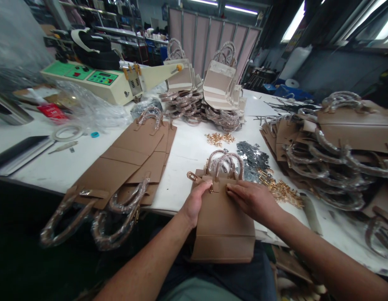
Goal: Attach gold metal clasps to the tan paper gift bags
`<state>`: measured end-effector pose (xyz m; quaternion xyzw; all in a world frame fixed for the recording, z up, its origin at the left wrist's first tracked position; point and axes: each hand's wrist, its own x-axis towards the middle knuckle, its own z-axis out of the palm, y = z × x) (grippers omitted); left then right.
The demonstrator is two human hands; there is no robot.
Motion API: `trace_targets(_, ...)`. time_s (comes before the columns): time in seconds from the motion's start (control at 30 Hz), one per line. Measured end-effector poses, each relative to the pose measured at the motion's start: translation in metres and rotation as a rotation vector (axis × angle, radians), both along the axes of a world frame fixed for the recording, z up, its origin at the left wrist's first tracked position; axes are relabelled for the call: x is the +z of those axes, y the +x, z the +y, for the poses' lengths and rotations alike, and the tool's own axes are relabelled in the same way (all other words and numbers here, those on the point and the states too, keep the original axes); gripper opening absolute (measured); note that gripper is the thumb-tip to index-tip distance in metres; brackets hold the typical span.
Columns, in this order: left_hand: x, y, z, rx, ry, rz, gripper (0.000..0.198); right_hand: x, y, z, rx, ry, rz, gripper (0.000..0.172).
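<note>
At the near edge of the white table [179, 165] was a brown leather-look bag [223, 221] with plastic-wrapped handles. The left hand [195, 202] pinched its top beside a small gold metal fitting [211, 187]; the right hand [252, 198] seemingly gripped another. Fastening looked unfinished.

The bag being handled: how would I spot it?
On the white table, look between the left pile and right pile of brown bags. At the near edge is a lone bag; unlike its neighbours, it has the left hand and right hand on it.
</note>
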<state>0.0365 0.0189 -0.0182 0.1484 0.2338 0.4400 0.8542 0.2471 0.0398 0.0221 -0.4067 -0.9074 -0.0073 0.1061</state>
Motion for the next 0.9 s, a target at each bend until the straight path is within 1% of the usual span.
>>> trace_targets(0.27,-0.005,-0.002,-0.001,0.005,0.033,0.013,0.045,-0.009,-0.003,-0.007,-0.094,0.058,0.114,0.022)
trace_targets(0.37,-0.004,-0.002,-0.002,0.034,0.050,0.021,0.048,-0.010,-0.003,-0.011,-0.086,0.095,0.187,0.023)
trace_targets(0.47,-0.002,-0.002,-0.004,0.068,0.053,0.005,0.050,-0.010,-0.004,-0.013,-0.049,0.060,0.186,0.024)
trace_targets(0.57,-0.002,-0.001,-0.007,0.068,0.037,0.001,0.051,-0.013,-0.007,-0.014,-0.071,0.032,0.180,0.022)
trace_targets(0.6,-0.003,-0.001,-0.008,0.083,0.039,0.016,0.050,-0.014,-0.009,-0.014,-0.088,0.034,0.195,0.022)
trace_targets(0.7,-0.003,0.002,-0.011,0.191,0.072,0.115,0.047,-0.018,-0.015,-0.017,-0.147,0.070,0.261,0.021)
trace_targets(0.77,0.000,0.004,-0.013,0.228,0.088,0.160,0.051,-0.017,-0.018,-0.021,-0.185,0.091,0.289,0.022)
trace_targets(0.83,0.008,0.003,-0.015,0.199,0.074,0.145,0.056,-0.015,-0.020,-0.029,-0.214,0.123,0.321,0.025)
trace_targets(0.9,0.020,0.001,-0.017,0.140,0.044,0.106,0.058,-0.013,-0.019,-0.041,-0.239,0.178,0.396,0.041)
